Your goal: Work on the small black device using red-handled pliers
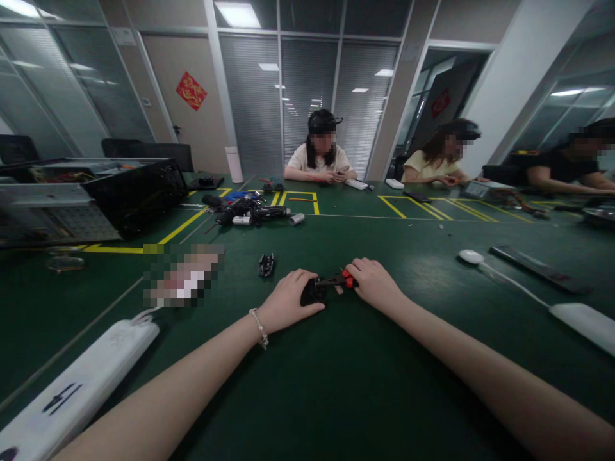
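Observation:
My left hand (291, 298), with a beaded bracelet (260, 328) at its wrist, grips a small black part (313, 293) just above the green table. My right hand (373, 280) is closed round the red handles of a pair of pliers (336, 280). The dark jaws of the pliers reach left and meet the black part; whether they clamp it I cannot tell. A little pale piece (339, 290) shows just under the pliers. Left of my hands, a separate black part with light contacts (266, 264) lies on the table.
A white power strip (81, 390) fills the near left, with a blurred-out object (185, 276) beyond it. An open computer case (96, 198) stands at far left. Black tools and cables (247, 210) are piled at centre back. A white device (583, 323) is at right. Several people sit opposite.

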`<state>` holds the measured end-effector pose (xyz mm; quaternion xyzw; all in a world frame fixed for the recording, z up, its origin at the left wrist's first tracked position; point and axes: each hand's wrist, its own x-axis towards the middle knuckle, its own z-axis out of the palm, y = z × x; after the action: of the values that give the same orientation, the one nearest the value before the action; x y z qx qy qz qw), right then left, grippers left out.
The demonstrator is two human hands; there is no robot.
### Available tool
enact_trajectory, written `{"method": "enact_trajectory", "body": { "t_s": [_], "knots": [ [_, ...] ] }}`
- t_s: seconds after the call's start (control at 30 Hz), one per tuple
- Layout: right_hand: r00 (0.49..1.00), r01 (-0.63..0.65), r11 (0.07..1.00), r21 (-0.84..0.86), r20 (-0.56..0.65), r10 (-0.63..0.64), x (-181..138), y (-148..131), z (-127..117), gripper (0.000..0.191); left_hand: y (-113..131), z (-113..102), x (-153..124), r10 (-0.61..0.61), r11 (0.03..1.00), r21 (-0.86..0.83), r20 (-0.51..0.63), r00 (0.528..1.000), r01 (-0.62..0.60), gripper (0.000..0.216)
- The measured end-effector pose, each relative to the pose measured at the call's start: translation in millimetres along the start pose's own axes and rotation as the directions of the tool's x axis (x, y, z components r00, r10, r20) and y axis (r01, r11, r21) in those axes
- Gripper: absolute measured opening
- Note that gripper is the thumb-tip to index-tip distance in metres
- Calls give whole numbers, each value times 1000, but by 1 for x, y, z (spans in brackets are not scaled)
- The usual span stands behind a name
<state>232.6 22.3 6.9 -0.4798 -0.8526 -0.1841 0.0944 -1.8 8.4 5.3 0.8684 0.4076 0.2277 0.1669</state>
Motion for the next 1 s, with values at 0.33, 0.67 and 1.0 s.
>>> {"method": "enact_trajectory", "body": {
  "t_s": [0.33,0.67,1.0],
  "knots": [
    [1000,-9,1000,3,11,9,1,1,0,33,0,-2,0,-11,1000,-8,11,1000,11,52],
    [1000,-6,1000,9,12,6,0,1,-1,32,1,-3,0,-13,1000,-22,16,1000,13,52],
    [1000,-5,1000,-7,21,5,1,0,-1,32,3,-2,-1,2,1000,1,3,1000,-2,51]
  ]
}}
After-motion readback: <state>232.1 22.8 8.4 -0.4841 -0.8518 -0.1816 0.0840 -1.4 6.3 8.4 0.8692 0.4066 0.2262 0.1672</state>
